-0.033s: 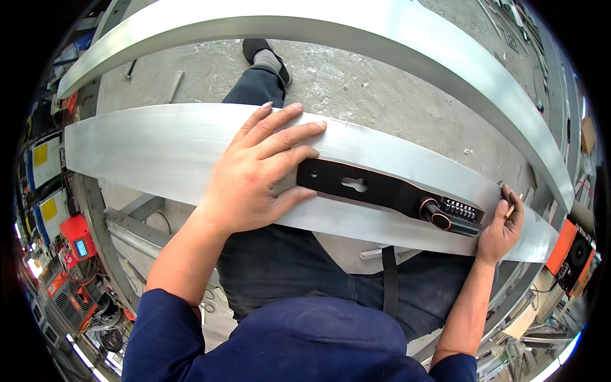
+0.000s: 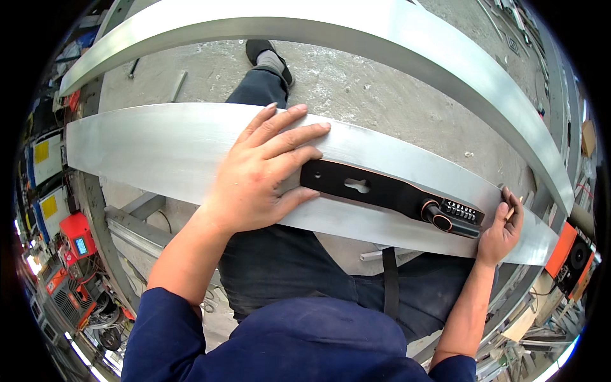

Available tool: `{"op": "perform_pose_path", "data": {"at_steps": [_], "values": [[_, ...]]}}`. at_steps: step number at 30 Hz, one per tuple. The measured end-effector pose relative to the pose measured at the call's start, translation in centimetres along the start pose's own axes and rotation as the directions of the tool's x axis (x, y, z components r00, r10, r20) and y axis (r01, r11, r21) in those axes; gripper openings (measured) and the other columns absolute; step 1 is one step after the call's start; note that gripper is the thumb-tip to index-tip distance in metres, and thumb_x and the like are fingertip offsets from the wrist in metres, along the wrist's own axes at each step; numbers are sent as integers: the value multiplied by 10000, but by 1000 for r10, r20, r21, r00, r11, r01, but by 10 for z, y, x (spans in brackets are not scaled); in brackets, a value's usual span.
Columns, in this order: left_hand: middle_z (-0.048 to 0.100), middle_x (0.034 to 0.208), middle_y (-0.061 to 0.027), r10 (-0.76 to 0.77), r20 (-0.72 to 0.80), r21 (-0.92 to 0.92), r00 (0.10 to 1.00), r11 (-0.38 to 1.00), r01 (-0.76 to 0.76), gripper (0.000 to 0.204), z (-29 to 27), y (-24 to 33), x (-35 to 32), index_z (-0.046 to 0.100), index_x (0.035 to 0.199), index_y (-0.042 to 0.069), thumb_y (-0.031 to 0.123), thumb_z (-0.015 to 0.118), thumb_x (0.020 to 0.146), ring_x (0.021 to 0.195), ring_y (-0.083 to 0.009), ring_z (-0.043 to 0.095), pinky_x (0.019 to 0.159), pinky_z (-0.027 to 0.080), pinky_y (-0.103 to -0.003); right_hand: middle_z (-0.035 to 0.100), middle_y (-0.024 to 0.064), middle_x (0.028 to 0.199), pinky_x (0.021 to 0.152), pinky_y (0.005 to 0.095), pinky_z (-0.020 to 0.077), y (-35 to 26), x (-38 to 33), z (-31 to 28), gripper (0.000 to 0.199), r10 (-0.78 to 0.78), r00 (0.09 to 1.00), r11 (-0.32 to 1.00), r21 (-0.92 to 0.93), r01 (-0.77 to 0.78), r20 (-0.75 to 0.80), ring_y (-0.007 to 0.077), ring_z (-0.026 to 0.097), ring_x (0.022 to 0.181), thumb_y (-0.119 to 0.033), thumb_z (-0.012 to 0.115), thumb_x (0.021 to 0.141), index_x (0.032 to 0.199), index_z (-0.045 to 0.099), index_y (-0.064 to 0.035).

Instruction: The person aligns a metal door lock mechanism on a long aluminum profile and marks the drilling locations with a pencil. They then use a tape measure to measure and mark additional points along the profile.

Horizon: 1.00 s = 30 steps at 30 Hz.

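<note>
A long silvery metal bar (image 2: 146, 137) lies crosswise over my lap. On it rests a black door lock plate (image 2: 388, 186) with copper-coloured edging, a keyhole-shaped cutout, a round knob (image 2: 439, 216) and a row of small buttons near its right end. My left hand (image 2: 264, 169) lies on the bar with fingers spread; its thumb and index finger touch the plate's left end. Past the plate's right end, my right hand (image 2: 499, 229) is closed at the bar, thumb on top. Between its fingers sticks out a thin tan stick (image 2: 510, 214), pencil-like, mostly hidden.
A second wide metal bar (image 2: 356, 28) spans beyond the first. Below is a concrete floor (image 2: 356, 83) with scraps. A red device with a small screen (image 2: 77, 235) stands at left, among tools. At right sits an orange and black object (image 2: 569, 254) beside the bar's end.
</note>
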<state>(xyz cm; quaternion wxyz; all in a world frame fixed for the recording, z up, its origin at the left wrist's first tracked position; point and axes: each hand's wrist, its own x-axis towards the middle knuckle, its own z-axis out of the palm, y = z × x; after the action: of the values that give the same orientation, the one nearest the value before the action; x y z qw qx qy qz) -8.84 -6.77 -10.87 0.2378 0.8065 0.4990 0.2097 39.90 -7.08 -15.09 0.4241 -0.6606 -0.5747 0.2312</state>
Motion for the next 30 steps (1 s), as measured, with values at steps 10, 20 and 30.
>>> {"op": "perform_pose_path", "data": {"at_steps": [10,20,30], "values": [[652,1473,-56,-3,-11,-27,1000,1000,2,498,-2,0,-4,724,1088,94,179,933,644,1499,-342,474,1264,325,-561,674,162,1024,1029,546,505,-144,-2,-20,551,-303,953,870,417,263,30,264,629,984,-401,346,1168,1442,566,24],[652,1476,-53,-3,-17,-45,1000,999,2,482,4,-3,-2,728,1076,91,225,924,657,1496,-344,478,1258,331,-561,751,142,930,751,327,574,-219,-49,159,167,-123,828,952,302,-58,547,257,729,802,-15,716,933,1096,717,22],[658,1464,-44,-6,-46,-64,999,998,3,479,3,-5,-5,721,1061,84,235,912,649,1470,-339,505,1240,358,-565,739,156,874,784,389,621,-217,-49,180,181,-330,746,935,93,342,578,332,763,842,-29,773,849,1022,724,-11]]}}
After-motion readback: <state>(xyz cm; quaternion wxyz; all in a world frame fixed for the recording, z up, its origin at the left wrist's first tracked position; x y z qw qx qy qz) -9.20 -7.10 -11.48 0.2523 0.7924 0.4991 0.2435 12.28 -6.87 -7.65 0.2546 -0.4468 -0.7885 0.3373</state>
